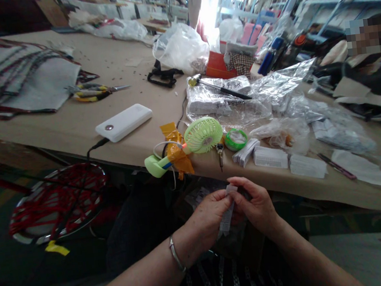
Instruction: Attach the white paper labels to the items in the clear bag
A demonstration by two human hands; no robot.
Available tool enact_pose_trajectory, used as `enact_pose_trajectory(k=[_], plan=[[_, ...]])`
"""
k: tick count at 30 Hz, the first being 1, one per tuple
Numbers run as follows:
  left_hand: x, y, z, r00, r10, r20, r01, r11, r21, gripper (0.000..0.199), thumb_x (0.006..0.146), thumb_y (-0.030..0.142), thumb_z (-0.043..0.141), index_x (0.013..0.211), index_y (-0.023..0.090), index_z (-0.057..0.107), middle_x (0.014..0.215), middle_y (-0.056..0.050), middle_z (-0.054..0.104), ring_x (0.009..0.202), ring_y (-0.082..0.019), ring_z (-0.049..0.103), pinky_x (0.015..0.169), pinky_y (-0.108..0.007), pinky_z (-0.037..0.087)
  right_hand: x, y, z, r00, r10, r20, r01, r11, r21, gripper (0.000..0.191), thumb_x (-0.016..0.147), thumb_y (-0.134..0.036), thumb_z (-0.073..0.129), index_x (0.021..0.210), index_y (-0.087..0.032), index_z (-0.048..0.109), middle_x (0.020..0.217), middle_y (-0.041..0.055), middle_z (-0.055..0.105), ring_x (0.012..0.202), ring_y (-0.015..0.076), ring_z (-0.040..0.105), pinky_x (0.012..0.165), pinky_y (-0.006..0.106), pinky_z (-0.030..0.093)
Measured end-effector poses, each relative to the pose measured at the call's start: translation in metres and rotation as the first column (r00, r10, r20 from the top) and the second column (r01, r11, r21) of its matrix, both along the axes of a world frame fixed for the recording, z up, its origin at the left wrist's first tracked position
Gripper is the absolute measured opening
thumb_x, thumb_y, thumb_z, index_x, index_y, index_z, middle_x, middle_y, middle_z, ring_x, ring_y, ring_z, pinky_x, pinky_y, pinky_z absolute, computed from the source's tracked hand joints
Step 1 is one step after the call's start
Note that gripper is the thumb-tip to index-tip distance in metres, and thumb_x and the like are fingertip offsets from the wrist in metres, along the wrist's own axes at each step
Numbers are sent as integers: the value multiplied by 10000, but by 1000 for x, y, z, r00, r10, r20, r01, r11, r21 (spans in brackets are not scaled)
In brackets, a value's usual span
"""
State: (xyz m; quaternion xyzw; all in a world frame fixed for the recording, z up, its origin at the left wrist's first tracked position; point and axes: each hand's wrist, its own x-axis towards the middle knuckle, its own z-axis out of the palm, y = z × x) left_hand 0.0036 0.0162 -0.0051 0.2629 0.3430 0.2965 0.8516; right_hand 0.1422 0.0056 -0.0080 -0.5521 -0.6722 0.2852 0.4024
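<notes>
Just in front of the table's edge, my left hand (209,219) and my right hand (257,205) meet, both closed on a small white printed label (227,217). The label hangs down between them, its upper end pinched by fingers and thumbs. Beyond the hands, stacks of white labels (270,157) lie along the edge, beside a round green container (236,139). A metal-tipped tool (220,155) sticks out over the edge. The green fan (203,135) is fixed to the edge with orange tape (179,158).
A white power bank (124,122), pliers (91,92) and layered fabric sheets (24,74) lie on the left of the table (132,149). Clear plastic bags (283,86) and a tweezer-like tool (336,166) are on the right. Another person (368,44) sits at the far right.
</notes>
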Motion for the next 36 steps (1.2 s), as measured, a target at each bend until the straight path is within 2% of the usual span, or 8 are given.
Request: enact_pose_trajectory(k=[7, 13, 17, 21, 24, 30, 33, 36], plan=[[0, 0, -2, 1000, -28, 3, 28, 1000, 4, 168, 755, 287, 560, 743, 120, 566, 598, -6, 539, 499, -91, 502, 526, -231, 393, 1, -1, 3, 996, 52, 68, -57, 996, 64, 212, 837, -217, 499, 1027, -207, 592, 894, 27, 622, 796, 146, 599, 745, 250, 481], [0, 0, 2, 1000, -25, -11, 25, 1000, -9, 177, 737, 301, 584, 732, 126, 557, 578, 2, 531, 482, -91, 496, 514, -233, 387, 1, -1, 0, 998, 43, 43, -44, 998, 36, 240, 837, -250, 506, 1058, -207, 589, 904, 32, 631, 801, 149, 601, 753, 251, 480], [-1, 1, 1, 1000, -16, -5, 16, 1000, -7, 212, 747, 345, 577, 741, 135, 554, 582, 13, 524, 481, -93, 503, 522, -240, 398, 1, 0, -1, 992, -18, -122, 8, 997, -78, 299, 824, -286, 531, 1111, -202, 543, 893, 24, 616, 760, 138, 594, 722, 246, 477], [-3, 1, -4, 999, -8, -34, 9, 999, 37, 235, 763, 374, 555, 773, 139, 562, 599, 7, 535, 496, -105, 525, 513, -238, 391, 2, 5, 2, 948, -42, -317, -46, 964, -263, 191, 801, -347, 562, 884, -175, 577, 754, 1, 590, 655, 119, 554, 610, 215, 458], [-5, 1, -7, 999, -9, -44, 11, 998, 58, 249, 777, 385, 536, 808, 140, 569, 614, 1, 544, 510, -109, 535, 516, -236, 385, 3, 8, 2, 914, -70, -400, -85, 930, -358, 195, 776, -359, 587, 783, -164, 568, 652, -15, 563, 557, 102, 517, 530, 203, 434], [-4, 1, -2, 996, 29, -86, -22, 997, 78, 247, 773, 382, 537, 794, 137, 561, 605, 4, 535, 502, -103, 513, 518, -233, 369, -2, 13, 0, 837, -97, -538, -156, 901, -405, 188, 760, -347, 604, 741, -165, 556, 582, -32, 554, 447, 84, 490, 446, 197, 411], [-6, 6, -1, 990, 53, -133, -33, 989, 147, 270, 763, 397, 543, 750, 129, 571, 595, -4, 542, 525, -105, 498, 531, -231, 361, -7, 18, 1, 829, -86, -552, -175, 899, -402, 197, 765, -360, 593, 752, -168, 548, 527, -45, 533, 394, 84, 461, 402, 199, 390], [-9, 16, -5, 958, 149, -247, -67, 947, 314, 234, 753, 348, 552, 710, 122, 595, 621, -7, 562, 591, -109, 488, 577, -227, 365, -10, 25, 3, 869, -67, -491, -124, 930, -346, 181, 764, -343, 584, 734, -168, 547, 539, -43, 529, 451, 93, 483, 455, 205, 414]])
